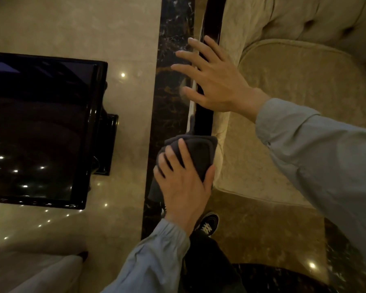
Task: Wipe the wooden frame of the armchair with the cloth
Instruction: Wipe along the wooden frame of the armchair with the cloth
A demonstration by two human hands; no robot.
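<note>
1. On the armchair's near arm, the dark glossy wooden frame (205, 115) runs as a narrow rail from top centre down toward the middle of the view.
2. Cloth (195, 152): dark, folded, draped over the lower end of that rail, with one edge hanging down the outer side.
3. Left hand (185, 182) lies on top of the cloth, fingers spread and curled over it, thumb on the cushion side, gripping the cloth against the rail.
4. Right hand (211, 79) sits higher up the same rail, flat and open, fingers splayed and holding nothing. The palm looks to be resting on the wood, but contact is hard to confirm at this angle.
5. The two hands are apart, with a bare stretch of rail between them.
6. Armchair upholstery (300, 85): beige patterned fabric, seat cushion to the right of the rail, tufted back at top right.
7. Both arms are in grey-blue long sleeves (317, 149).
8. Dark trousers and a black shoe (209, 224) with white laces show below the left hand, on the floor just beside the chair's front corner.
9. Floor (123, 34): polished cream marble with a dark veined strip running beside the rail, and ceiling lights reflecting as bright dots.
10. Left of the strip, well apart from the chair: a black high-gloss bench (36, 127) with a square top.
</note>
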